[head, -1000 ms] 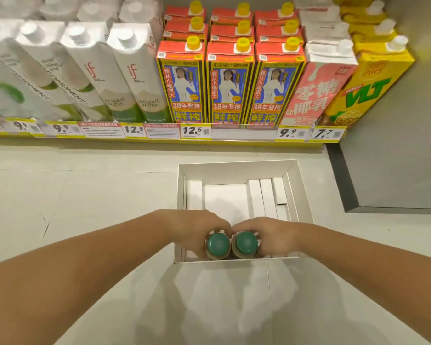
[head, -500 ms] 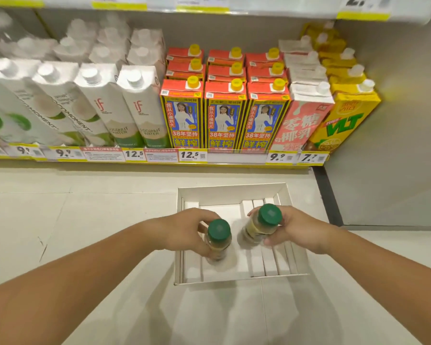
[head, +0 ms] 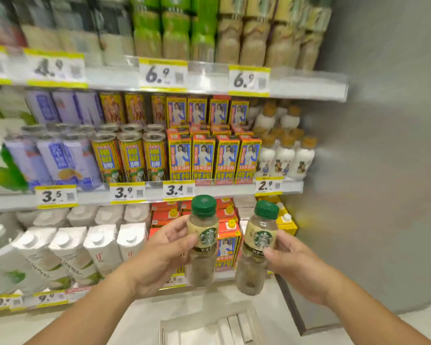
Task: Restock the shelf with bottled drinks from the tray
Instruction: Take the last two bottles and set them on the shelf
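Observation:
My left hand (head: 159, 255) grips a beige coffee bottle (head: 202, 235) with a green cap and a round green logo. My right hand (head: 294, 265) grips a second identical bottle (head: 258, 242). Both bottles are upright at chest height, side by side and a little apart, in front of the lowest shelf. The white cardboard tray (head: 234, 324) lies on the floor below them, partly cut off by the bottom edge; no bottle shows in the part I see.
The shelf unit (head: 209, 190) has several tiers packed with cartons, cans and bottles behind yellow price tags. White bottles with tan caps (head: 284, 155) stand at the right end of the middle tier. A grey wall (head: 383, 170) closes the right side.
Both hands lifted the two bottles out of the tray and raised them in front of the shelves. The view tilted up from the floor to the upper tiers.

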`<move>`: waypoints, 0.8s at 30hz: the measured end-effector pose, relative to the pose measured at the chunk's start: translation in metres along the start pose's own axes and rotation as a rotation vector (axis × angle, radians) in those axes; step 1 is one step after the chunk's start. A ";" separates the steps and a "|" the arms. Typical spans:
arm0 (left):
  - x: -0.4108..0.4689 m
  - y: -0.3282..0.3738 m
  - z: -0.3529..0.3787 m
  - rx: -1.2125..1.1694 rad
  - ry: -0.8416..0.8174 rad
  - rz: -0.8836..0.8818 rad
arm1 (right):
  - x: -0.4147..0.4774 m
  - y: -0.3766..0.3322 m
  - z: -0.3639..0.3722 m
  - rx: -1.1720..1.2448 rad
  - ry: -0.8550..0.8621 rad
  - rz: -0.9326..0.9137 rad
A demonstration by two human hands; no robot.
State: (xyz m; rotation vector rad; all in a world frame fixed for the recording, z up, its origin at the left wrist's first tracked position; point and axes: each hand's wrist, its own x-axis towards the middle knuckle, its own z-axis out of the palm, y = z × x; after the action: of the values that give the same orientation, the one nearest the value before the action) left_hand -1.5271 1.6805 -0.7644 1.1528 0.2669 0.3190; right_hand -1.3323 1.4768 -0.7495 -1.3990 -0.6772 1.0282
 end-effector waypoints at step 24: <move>0.130 0.237 0.155 0.565 0.173 0.431 | 0.036 -0.275 -0.048 -0.231 0.355 -0.454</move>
State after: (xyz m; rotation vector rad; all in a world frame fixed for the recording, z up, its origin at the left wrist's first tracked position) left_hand -1.3762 1.6861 -0.4924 1.7462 0.2668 0.7582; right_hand -1.2259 1.5188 -0.4928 -1.4854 -0.8150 0.3409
